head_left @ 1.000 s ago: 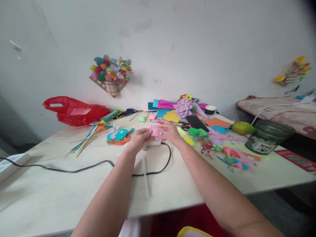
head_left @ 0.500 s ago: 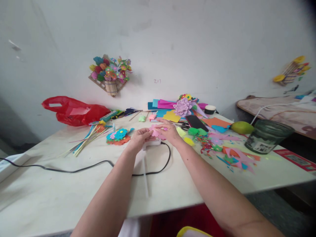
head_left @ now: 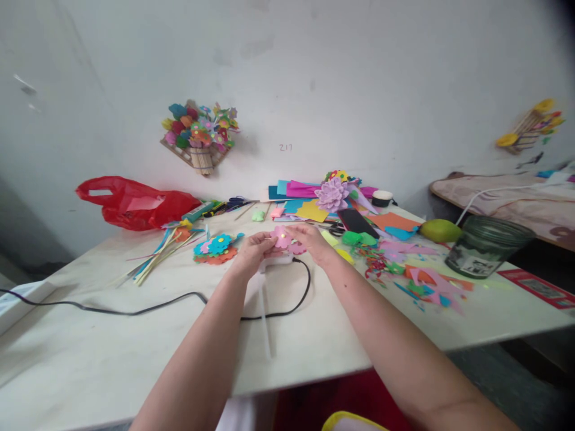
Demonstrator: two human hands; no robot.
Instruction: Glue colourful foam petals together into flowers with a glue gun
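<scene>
A pink flower cut-out (head_left: 281,239) with a small yellowish centre is held up between my hands, and a darker pink scalloped piece (head_left: 296,248) shows below it on the right. My left hand (head_left: 254,251) pinches its left edge between thumb and fingers. On the other side, the bent fingers of my right hand (head_left: 311,240) close on its right edge; the thumb is partly hidden. Just under the hands lies a white glue gun (head_left: 277,260), with a translucent glue stick (head_left: 265,323) reaching toward me. Left of them sit stacked blue and orange flower cut-outs (head_left: 217,246).
A black cord (head_left: 148,311) loops across the table from a white power strip (head_left: 27,305). Coloured scraps (head_left: 431,287), a phone (head_left: 357,222) and a glass jar (head_left: 485,248) stand right. A red plastic bag (head_left: 135,203) and pale strips (head_left: 157,260) lie left.
My right hand has drawn its fingers back from over the flower to its right edge. The flower's face and yellowish centre now show. My left hand has barely moved.
</scene>
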